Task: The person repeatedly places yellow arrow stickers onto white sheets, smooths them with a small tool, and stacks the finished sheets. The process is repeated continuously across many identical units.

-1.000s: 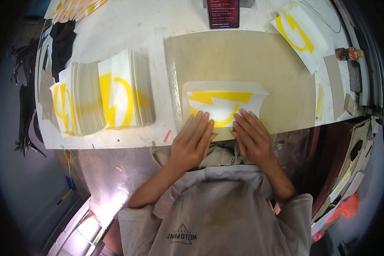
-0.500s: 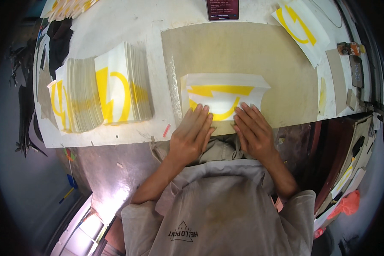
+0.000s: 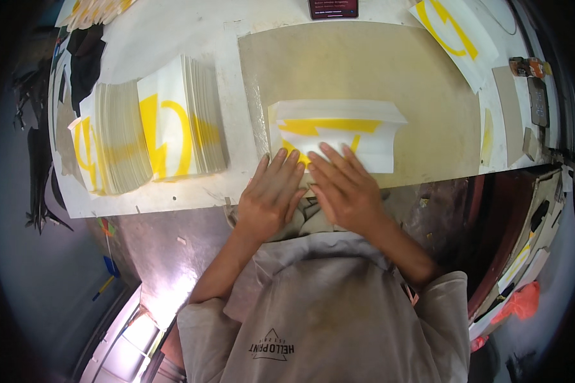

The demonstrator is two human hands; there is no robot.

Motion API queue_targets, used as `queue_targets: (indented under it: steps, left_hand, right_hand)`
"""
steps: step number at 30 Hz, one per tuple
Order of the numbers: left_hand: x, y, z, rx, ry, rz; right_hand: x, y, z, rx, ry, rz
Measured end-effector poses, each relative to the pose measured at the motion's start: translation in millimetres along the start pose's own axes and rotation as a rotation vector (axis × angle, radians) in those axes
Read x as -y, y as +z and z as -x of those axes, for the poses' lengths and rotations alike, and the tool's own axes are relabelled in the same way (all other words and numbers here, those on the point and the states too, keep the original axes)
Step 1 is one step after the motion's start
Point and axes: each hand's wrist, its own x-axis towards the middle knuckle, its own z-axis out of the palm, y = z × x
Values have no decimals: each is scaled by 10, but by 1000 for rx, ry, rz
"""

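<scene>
- Near the middle of the frame, the sheet [image 3: 338, 135] — white with yellow print — lies creased on the tan mat [image 3: 364, 64].
- The left hand [image 3: 266, 196] is palm down, fingers slightly spread, tips over the sheet's lower left.
- The right hand [image 3: 346, 195] is palm down too, fingers loosely spread over the sheet's lower middle, just beside the left.
- At frame left, two stacks [image 3: 179, 121] of yellow-printed paper occupy the worktop [image 3: 230, 153].
- A phone [image 3: 333, 7] sits at top centre — another print [image 3: 457, 38] at upper right.

Right grip [image 3: 347, 191] now nearer left grip [image 3: 268, 193]
</scene>
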Motion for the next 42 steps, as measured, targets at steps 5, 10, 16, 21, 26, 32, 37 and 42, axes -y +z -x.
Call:
queue_targets:
  steps: [5, 10, 16, 21, 26, 32, 37, 42]
  left_hand:
    - [-111, -33, -1, 5, -22, -186]
    - [-549, 170, -177, 94, -47, 39]
    - [-608, 325, -148, 73, -72, 37]
    - [-574, 294, -219, -14, -60, 2]
    - [-388, 283, -380, 9, -20, -54]
    - [-164, 50, -678, 150, -153, 34]
    - [-124, 53, -672, 191, -153, 13]
    - [-110, 5, -718, 155, -151, -12]
  right_hand:
    - [-402, -455, 494, -35, 155, 202]
    - [-332, -553, 457, -37, 182, 280]
    - [-164, -698, -417, -216, 97, 196]
    - [-626, -561, -801, -142, -9, 126]
    - [-789, -338, -853, -159, 33, 191]
    - [-617, -171, -744, -185, 69, 304]
    - [-369, -316, -288, 150, 185, 227]
    - [-908, -926, 400, -110, 548, 510]
